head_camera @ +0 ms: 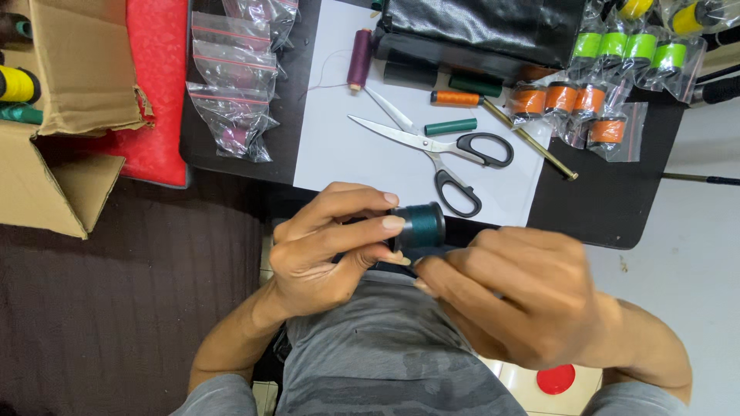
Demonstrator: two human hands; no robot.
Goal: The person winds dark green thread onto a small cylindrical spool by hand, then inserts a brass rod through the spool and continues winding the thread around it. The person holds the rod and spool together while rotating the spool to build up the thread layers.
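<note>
At far left sits a cardboard box (58, 92), with clear zip bags (235, 85) beside it on the counter (617, 208). The left hand (324, 250) pinches a dark teal thread spool (418, 226) near the body, its grip closed around the spool. Scissors (443, 150) lie beyond on white paper (339, 146). The right hand (516, 296) meets the spool's underside, fingers curled; its grip cannot be told.

Dark teal thread spool (420, 226) lies sideways, pinched between fingertips.

L hand (324, 246) fingers pinched; R hand (516, 300) curled, fingertips meeting.
</note>
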